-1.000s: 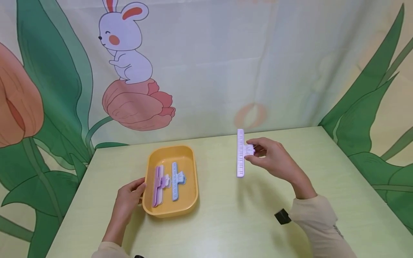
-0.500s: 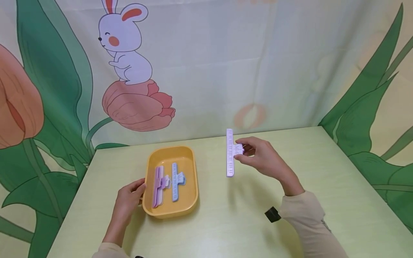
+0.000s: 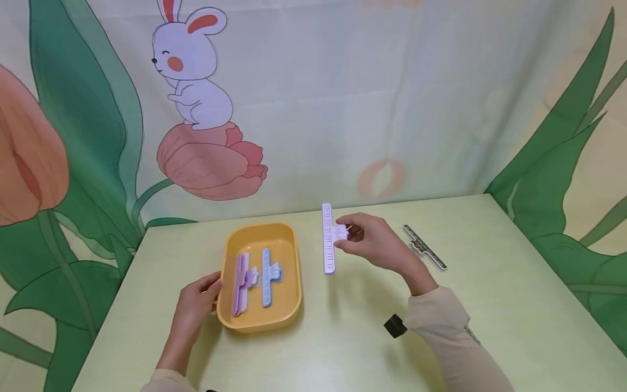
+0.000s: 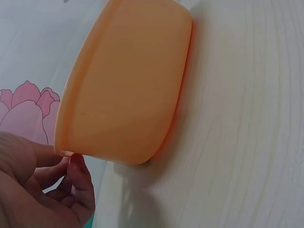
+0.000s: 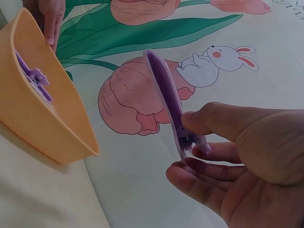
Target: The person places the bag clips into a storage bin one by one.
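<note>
My right hand (image 3: 374, 242) pinches a light purple clip (image 3: 328, 239) by its handle, thumb on one side and fingers on the other. The clip is held up above the table, its long ruler-like bar upright in the head view. To its left stands a yellow tray (image 3: 259, 321), apart from it. My left hand (image 3: 197, 299) pinches the tray's left rim between thumb and fingers, seen also in the left wrist view. Inside the tray lie a purple clip (image 3: 240, 286) at the left and a blue clip (image 3: 266, 277) to its right.
A black clip (image 3: 425, 247) lies on the table (image 3: 514, 305) beyond my right forearm. Behind the table hangs a cloth backdrop (image 3: 313, 109) printed with a rabbit and tulips. A small black block (image 3: 395, 325) shows at my right sleeve.
My right hand has moved left with the light purple clip, closer to the tray. The black clip on the table has come into view behind the arm. My left hand stays on the rim.
</note>
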`<state>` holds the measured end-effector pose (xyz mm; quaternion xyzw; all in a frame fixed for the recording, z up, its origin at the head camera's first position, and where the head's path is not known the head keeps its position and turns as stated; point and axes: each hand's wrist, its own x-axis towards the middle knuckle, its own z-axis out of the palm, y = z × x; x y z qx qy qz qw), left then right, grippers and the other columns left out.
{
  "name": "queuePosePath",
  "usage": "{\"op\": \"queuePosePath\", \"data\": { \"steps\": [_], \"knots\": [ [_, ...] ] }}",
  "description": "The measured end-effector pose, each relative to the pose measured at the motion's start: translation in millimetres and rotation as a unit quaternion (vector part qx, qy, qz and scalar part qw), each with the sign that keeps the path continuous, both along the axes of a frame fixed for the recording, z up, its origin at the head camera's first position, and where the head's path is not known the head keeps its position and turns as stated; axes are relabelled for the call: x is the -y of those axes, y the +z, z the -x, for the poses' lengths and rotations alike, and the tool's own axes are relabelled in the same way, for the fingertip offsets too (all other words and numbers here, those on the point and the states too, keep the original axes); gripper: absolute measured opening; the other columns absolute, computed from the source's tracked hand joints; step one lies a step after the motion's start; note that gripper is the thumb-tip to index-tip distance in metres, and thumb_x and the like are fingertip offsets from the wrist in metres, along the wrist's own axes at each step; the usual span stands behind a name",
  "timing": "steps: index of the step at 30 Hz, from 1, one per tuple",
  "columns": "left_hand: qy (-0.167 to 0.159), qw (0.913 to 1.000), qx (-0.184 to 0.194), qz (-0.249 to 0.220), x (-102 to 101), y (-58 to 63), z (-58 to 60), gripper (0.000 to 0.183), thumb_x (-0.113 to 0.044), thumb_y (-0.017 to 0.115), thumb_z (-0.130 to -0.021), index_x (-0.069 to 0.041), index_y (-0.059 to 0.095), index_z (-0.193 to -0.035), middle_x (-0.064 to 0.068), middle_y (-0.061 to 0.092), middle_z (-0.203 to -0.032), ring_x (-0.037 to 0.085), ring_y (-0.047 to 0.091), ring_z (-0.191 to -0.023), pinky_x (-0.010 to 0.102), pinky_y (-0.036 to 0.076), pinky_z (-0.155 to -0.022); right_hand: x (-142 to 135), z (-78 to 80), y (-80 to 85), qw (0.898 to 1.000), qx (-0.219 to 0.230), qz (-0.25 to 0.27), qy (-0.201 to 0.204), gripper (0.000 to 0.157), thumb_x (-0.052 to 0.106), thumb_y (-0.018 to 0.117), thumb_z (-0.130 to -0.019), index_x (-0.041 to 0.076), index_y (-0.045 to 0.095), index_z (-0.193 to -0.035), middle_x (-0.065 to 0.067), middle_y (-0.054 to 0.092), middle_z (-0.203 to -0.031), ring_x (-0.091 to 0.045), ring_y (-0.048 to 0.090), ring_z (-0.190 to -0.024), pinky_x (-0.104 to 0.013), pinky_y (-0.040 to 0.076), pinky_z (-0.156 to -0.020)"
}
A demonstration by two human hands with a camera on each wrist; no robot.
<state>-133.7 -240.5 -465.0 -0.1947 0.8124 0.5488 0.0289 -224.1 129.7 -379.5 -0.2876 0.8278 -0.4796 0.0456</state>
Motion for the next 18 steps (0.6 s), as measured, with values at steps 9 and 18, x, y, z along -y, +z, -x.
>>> {"op": "queuePosePath", "data": {
  "steps": [9, 18],
  "knots": [
    [0.006, 1.0000, 0.005, 0.002, 0.4, -1.7, 0.3, 0.046, -0.020, 0.049, -0.110, 0.004, 0.050, -0.149, 0.025, 0.057, -0.135, 0.026, 0.061, -0.101, 0.022, 0.054, -0.071, 20.2, 6.0, -7.8, 1.000, -0.001, -0.008, 0.026, 0.038, 0.008, 0.078, -0.091, -0.004, 0.067, -0.126, -0.009, 0.070, -0.105, -0.020, 0.067, -0.091, -0.033, 0.058, -0.082],
    [-0.006, 0.9999, -0.001, 0.011, 2.6, 0.5, 0.3, 0.046, -0.021, 0.050, -0.110, 0.004, 0.051, -0.148, 0.026, 0.057, -0.137, 0.025, 0.063, -0.100, 0.023, 0.055, -0.071, 39.8, 9.4, -13.2, 0.999, -0.008, -0.032, 0.031, 0.040, 0.010, 0.079, -0.091, -0.003, 0.067, -0.127, -0.007, 0.069, -0.104, -0.019, 0.065, -0.090, -0.030, 0.057, -0.081]
  ]
}}
